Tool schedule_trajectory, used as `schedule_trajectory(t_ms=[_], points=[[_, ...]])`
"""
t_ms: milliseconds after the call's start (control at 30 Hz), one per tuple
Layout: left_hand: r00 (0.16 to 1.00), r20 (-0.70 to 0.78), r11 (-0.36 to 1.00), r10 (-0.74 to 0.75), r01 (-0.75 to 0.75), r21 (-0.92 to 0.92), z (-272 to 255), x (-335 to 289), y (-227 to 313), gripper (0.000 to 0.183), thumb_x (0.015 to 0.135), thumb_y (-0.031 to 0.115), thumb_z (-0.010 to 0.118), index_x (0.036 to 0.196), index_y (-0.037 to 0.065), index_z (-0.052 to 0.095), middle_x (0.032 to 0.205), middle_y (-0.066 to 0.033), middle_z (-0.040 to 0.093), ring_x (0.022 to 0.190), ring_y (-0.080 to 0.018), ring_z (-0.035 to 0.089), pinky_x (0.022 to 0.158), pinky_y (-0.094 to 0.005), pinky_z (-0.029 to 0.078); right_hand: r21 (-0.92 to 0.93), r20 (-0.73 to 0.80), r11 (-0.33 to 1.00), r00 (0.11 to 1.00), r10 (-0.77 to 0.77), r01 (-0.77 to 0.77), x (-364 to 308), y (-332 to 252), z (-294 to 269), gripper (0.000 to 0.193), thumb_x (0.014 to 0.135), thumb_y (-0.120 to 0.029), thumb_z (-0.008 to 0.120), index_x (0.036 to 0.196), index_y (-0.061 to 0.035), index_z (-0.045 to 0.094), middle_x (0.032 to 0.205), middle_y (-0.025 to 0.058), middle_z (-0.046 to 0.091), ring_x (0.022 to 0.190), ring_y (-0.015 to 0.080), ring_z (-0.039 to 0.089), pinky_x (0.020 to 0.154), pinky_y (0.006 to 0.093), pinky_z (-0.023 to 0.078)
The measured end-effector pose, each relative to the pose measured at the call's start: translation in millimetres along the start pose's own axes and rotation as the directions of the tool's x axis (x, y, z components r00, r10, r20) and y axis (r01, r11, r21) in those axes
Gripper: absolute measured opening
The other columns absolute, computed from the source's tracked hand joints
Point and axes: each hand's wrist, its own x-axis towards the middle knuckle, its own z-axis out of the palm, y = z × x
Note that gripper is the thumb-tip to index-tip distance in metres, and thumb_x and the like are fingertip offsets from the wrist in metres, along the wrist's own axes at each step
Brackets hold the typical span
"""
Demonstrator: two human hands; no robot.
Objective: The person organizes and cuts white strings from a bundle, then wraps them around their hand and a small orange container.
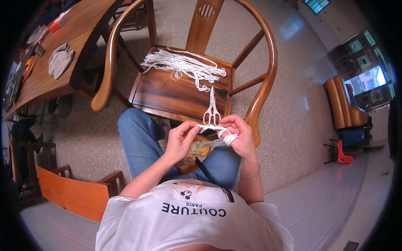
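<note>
Between my two hands, above my lap, stretches a piece of white cord (208,127). My left hand (181,141) pinches one end of it between thumb and fingers. My right hand (241,140) grips the other part, with several loops of the cord wound about its fingers. Just beyond my hands, white-handled scissors (212,107) lie on the front of the wooden chair seat (163,94), blades pointing away from me. Farther back on that seat rests a loose bundle of white cords (184,65), with one strand trailing toward the scissors.
Curved armrests (271,62) flank the seat. A yellow package (197,147) shows below my hands, between my knees. At the left stands a wooden table (79,37) with a grey cloth (61,61) on it. A red child's chair (343,152) and a brown leather armchair (340,102) are at the right.
</note>
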Motion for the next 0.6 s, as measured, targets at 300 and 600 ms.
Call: schedule_trajectory(t_ms=[300,600], points=[[0.974,0.199,0.876,-0.109,0.189,-0.444,0.7,-1.0,-2.6,0.014,0.094,0.013,0.049,0.102,0.002,0.051,0.079,-0.0039,0.059,0.07,-0.0067,0.055,0.066,-0.0205,0.045,-0.182,-0.071,0.98,0.993,-0.099,0.084,1.8,0.2,-3.8,0.008,0.082,0.003,0.057,0.089,0.0007,0.061,0.077,0.0005,0.057,0.068,0.0054,0.053,0.064,0.0184,0.043],[0.998,0.059,0.995,0.026,-0.021,-0.095,1.2,-0.3,-7.5,0.012,0.084,0.01,0.063,0.089,0.001,0.057,0.076,-0.0012,0.055,0.071,-0.0076,0.053,0.064,-0.0206,0.041,-0.083,-0.182,0.996,0.982,-0.039,0.024,3.3,-1.9,1.6,0.009,0.084,0.004,0.056,0.091,0.0013,0.061,0.081,0.0002,0.06,0.072,0.0046,0.055,0.065,0.0181,0.043]])
